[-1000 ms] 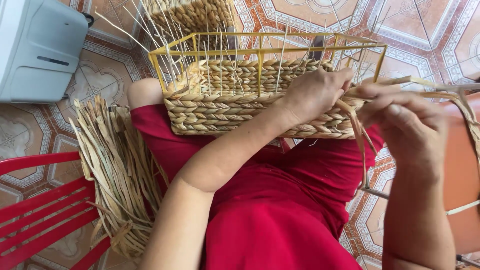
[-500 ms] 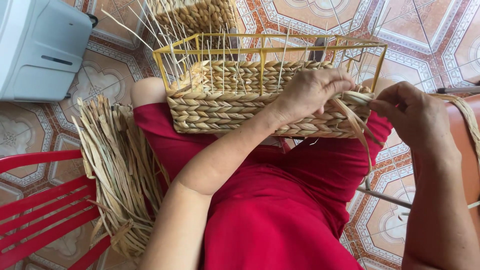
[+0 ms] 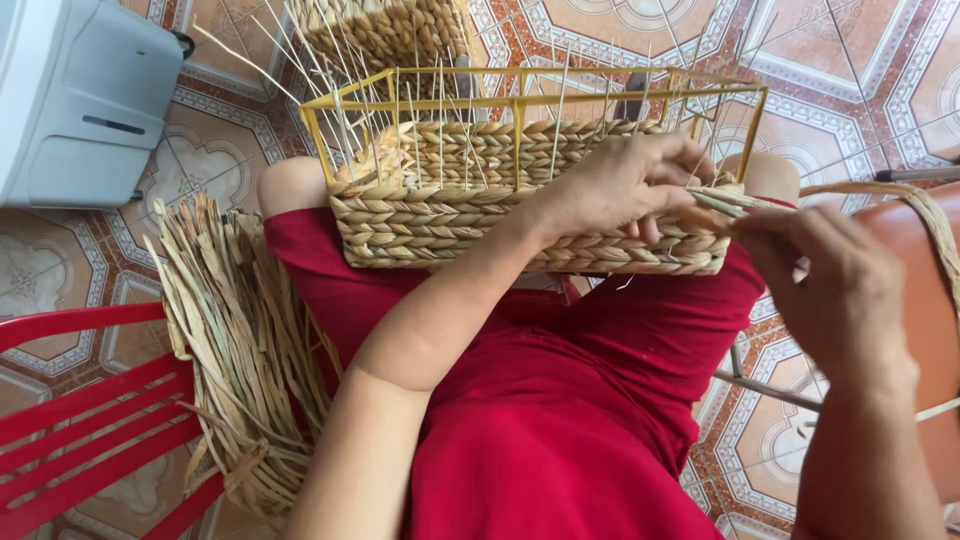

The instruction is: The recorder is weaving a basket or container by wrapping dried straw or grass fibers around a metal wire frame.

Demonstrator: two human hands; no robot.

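Note:
A half-woven straw basket (image 3: 430, 225) on a yellow wire frame (image 3: 520, 98) rests on my knees, over my red dress. Thin upright stakes stick up from its woven wall. My left hand (image 3: 620, 180) lies on the basket's near right rim, its fingers pinching the pale straw strands (image 3: 722, 203) against the weave. My right hand (image 3: 835, 285) is just right of the basket's corner, gripping the same strands where they leave the wall. A longer twisted strand (image 3: 925, 215) arcs away to the right behind that hand.
A bundle of dried straw (image 3: 240, 340) lies over a red plastic chair (image 3: 90, 410) at my left. A grey plastic box (image 3: 85, 100) stands at the top left. Another woven basket (image 3: 385, 35) sits beyond the frame. An orange-brown seat (image 3: 920, 330) is at the right; patterned tiles lie below.
My right hand has moved left and down toward the basket's corner, drawing the strands in closer. My left hand has stayed on the rim, shifting its fingers over the strands.

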